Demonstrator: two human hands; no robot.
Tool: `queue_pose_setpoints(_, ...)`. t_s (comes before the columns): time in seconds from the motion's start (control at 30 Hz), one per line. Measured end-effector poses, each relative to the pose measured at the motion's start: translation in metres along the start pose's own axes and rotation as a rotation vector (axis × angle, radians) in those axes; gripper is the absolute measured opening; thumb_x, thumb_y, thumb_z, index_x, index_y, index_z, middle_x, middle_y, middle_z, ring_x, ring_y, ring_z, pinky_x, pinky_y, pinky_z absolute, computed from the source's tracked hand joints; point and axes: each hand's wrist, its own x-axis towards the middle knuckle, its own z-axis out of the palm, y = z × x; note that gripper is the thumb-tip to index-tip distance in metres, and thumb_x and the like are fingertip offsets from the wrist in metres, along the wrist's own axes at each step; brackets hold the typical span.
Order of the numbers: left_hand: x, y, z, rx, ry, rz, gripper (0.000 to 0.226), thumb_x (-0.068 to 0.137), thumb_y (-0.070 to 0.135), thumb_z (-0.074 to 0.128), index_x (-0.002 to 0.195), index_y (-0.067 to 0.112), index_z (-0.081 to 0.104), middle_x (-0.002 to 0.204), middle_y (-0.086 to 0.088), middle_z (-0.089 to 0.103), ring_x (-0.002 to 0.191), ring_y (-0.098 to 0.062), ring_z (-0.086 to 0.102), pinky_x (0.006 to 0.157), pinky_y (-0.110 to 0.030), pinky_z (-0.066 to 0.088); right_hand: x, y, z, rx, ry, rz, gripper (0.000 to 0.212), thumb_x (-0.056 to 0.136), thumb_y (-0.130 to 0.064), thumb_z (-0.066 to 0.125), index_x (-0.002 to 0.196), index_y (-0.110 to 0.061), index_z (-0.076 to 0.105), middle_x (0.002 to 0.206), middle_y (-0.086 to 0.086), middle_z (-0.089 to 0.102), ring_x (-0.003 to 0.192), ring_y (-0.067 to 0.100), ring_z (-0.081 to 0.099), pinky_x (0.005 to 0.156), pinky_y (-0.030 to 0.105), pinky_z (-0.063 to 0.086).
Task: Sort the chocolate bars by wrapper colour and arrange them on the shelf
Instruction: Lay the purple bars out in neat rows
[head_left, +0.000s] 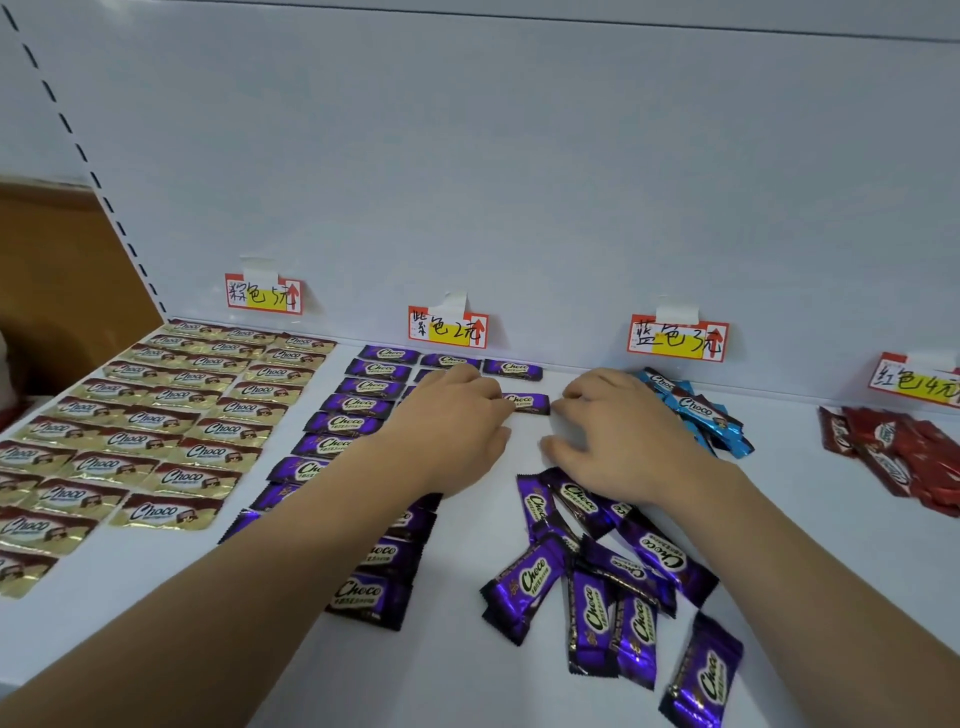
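Observation:
A purple Choco bar (529, 403) lies flat on the white shelf (291, 639), in the second row under the purple price label (448, 328). My left hand (457, 415) covers its left end with curled fingers. My right hand (621, 423) pinches its right end with the fingertips. Neat rows of purple bars (358, 405) run to the left, partly hidden under my left forearm. A loose heap of purple bars (602, 566) lies in front of my right hand. Gold-brown bars (156, 415) fill tidy rows at the far left.
A pile of blue bars (701, 413) sits under the blue label (678, 340), just behind my right hand. Red bars (898, 452) are heaped at the right under the red label (917, 384). The brown label (264, 294) hangs on the back wall.

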Motion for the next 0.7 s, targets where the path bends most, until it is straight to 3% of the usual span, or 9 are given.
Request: queue_pose_setpoints(0.7, 0.016, -0.005, 0.002, 0.024, 0.019, -0.051, 0.034, 0.106, 0.034, 0.037, 0.122, 0.018, 0.062, 0.126, -0.001, 0.063, 0.123, -0.023, 0.051, 0.108, -0.043, 0.042, -0.003, -0.001, 0.005, 0.091, 0.021, 0.032, 0.079, 0.087, -0.071, 0.025, 0.136, -0.024, 0.064, 0.139, -0.006, 0.057, 0.134, 0.019, 0.041, 0.114, 0.038, 0.035)
